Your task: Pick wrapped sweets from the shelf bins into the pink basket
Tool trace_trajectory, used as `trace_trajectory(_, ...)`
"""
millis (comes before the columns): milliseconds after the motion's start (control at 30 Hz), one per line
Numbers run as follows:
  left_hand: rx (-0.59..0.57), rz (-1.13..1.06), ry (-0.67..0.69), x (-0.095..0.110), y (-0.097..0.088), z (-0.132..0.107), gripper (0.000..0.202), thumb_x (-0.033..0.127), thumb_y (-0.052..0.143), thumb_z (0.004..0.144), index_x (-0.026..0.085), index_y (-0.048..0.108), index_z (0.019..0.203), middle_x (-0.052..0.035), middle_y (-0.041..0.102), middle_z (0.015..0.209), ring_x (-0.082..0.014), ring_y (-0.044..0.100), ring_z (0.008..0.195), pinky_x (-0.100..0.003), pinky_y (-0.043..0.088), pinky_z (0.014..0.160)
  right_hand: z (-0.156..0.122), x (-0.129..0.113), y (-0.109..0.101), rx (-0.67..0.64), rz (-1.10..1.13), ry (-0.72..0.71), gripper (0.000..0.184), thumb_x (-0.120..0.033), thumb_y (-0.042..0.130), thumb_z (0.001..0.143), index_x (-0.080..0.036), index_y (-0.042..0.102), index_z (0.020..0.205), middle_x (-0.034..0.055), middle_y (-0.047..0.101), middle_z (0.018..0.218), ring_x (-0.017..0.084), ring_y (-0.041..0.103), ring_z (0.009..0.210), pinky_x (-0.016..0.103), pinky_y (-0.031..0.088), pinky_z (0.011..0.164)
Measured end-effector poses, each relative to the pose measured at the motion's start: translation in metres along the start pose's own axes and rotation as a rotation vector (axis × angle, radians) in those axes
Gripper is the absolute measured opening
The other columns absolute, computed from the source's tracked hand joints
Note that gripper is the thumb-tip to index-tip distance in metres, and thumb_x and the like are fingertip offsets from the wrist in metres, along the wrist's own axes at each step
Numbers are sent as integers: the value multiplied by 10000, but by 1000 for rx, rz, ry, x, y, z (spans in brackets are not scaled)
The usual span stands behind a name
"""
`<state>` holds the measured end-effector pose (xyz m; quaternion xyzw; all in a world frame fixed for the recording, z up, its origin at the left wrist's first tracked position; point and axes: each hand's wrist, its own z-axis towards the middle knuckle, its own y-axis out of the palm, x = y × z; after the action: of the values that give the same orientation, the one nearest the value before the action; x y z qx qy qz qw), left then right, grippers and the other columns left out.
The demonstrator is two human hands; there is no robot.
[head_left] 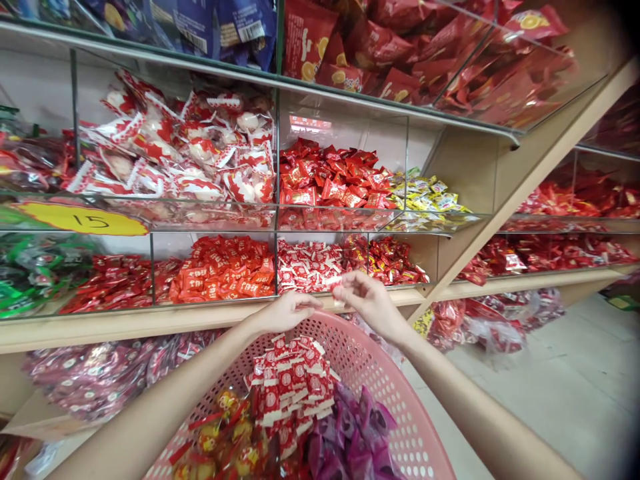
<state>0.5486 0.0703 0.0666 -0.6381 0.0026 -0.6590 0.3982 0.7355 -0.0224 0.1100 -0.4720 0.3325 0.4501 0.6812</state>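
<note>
My right hand [367,301] pinches a small red-and-white wrapped candy [334,283] just in front of the lower shelf bin. With its fingers extended, my left hand [290,312] hovers over the far rim of a pink perforated plastic basket [407,393]; nothing shows in it. Inside the basket lie a heap of red-and-white wrapped candies [293,387], purple wrapped candies [350,433] and gold-and-red wrapped pieces [220,433]. Directly beyond my hands, a clear-walled bin holds more red-and-white candies [310,261] of matching look.
Clear shelf bins hold orange-red packets [225,270], red packets [335,177] and white-and-red packs [180,147]. A yellow tag [83,219] marked 15 hangs left. A wooden shelf edge [125,325] runs before my hands. Bagged goods [100,373] sit below; tiled floor [565,393] lies right.
</note>
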Motion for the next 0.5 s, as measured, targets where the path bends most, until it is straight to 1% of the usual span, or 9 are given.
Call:
trace_trajectory(33,-6,2,1,1,0,0,260,192,514,843,124,674,1036,-89,707,1063,-198,650,974,-341,478,896,-11,-2,7,-47,169,86,236,-359,636,799,-219,506,939,-1,584,803,132,554,674,259,451,582)
trace_trajectory(100,-9,3,6,3,0,0,262,210,517,846,116,676,1031,-93,712,1046,-204,653,960,-333,486,875,-29,-3,20,-121,402,211,367,-353,696,750,-247,459,1011,-28,588,790,117,559,656,240,453,561)
trace_trajectory(167,-2,-6,11,3,0,0,269,227,520,852,118,675,1042,-97,710,1054,-203,652,966,-321,486,871,-41,-1,30,-157,521,253,437,-321,731,723,-267,427,1032,-54,582,774,98,549,650,226,452,574)
trace_trajectory(200,1,-13,11,3,0,0,272,236,525,852,122,674,1049,-98,706,1064,-201,650,972,-316,485,874,-45,1,34,-169,551,250,427,-305,738,720,-267,430,1014,-60,576,778,89,542,657,223,451,594)
trace_trajectory(267,6,-20,9,2,0,0,272,249,537,848,125,676,1047,-101,706,1064,-198,651,971,-312,485,874,-50,5,39,-181,561,226,346,-286,732,729,-246,465,946,-60,556,792,75,527,681,221,447,636)
trace_trajectory(367,13,2,-2,1,0,0,269,244,538,843,126,680,1037,-100,709,1055,-197,650,968,-319,482,883,-54,12,42,-201,506,222,234,-297,704,754,-213,524,877,-46,532,782,81,519,716,235,445,685)
trace_trajectory(433,14,23,-11,1,0,-1,276,236,523,845,122,680,1042,-102,705,1065,-201,647,981,-327,477,898,-54,16,44,-221,467,240,239,-308,707,742,-206,550,891,-38,531,778,91,515,713,245,444,685)
trace_trajectory(500,17,33,-19,2,-1,-1,285,228,510,846,118,677,1049,-105,700,1078,-202,645,990,-325,476,902,-53,21,47,-236,430,258,296,-313,734,699,-209,556,911,-38,529,777,94,500,676,245,437,649)
